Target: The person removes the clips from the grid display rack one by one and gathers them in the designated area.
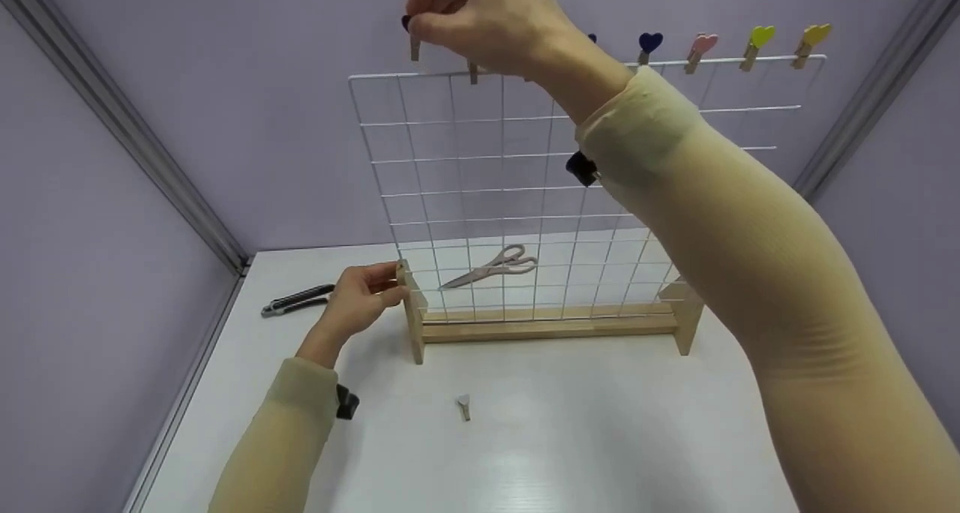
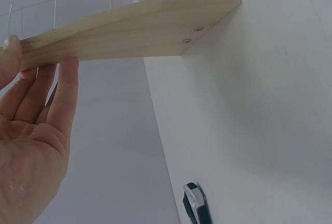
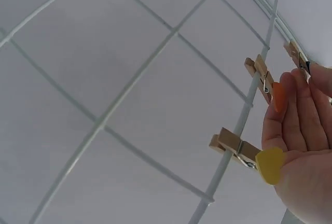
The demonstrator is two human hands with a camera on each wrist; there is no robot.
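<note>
right hand (image 1: 480, 22): raised at the top left of the wire grid (image 1: 525, 198), fingers curling down and pinching a wooden clothespin (image 1: 414, 42) sitting on the grid's top wire. Dark heart top of that pin is mostly hidden behind the fingertips.
right hand, wrist view: fingers (image 3: 290, 110) lying beside two more pins on the top wire, one with an orange heart (image 3: 278, 97), one with a yellow heart (image 3: 270, 165). A third pin (image 3: 298, 58) is showing just past the fingertips.
left hand (image 1: 364, 297): low at the near left, gripping the left wooden foot (image 1: 412, 307) of the grid stand, thumb on top, fingers wrapping the far side. In the wrist view the fingers (image 2: 65, 94) are lying straight against the underside of the foot (image 2: 135, 29).
grid: standing upright in a wooden base rail (image 1: 547, 325) on the white table (image 1: 562, 438), second foot (image 1: 686, 314) at the right end.
other pins: running along the top wire to the right of the hand: blue heart (image 1: 649, 44), pink heart (image 1: 703, 46), green-yellow heart (image 1: 760, 39), yellow heart (image 1: 814, 37).
loose clip (image 1: 464, 406): lying on the table near the person, in front of the stand, apart from both hands.
scissors (image 1: 495, 265): lying on the table behind the grid.
black-handled tool (image 1: 296, 301): lying on the table left of the left hand, near it, not touching.
</note>
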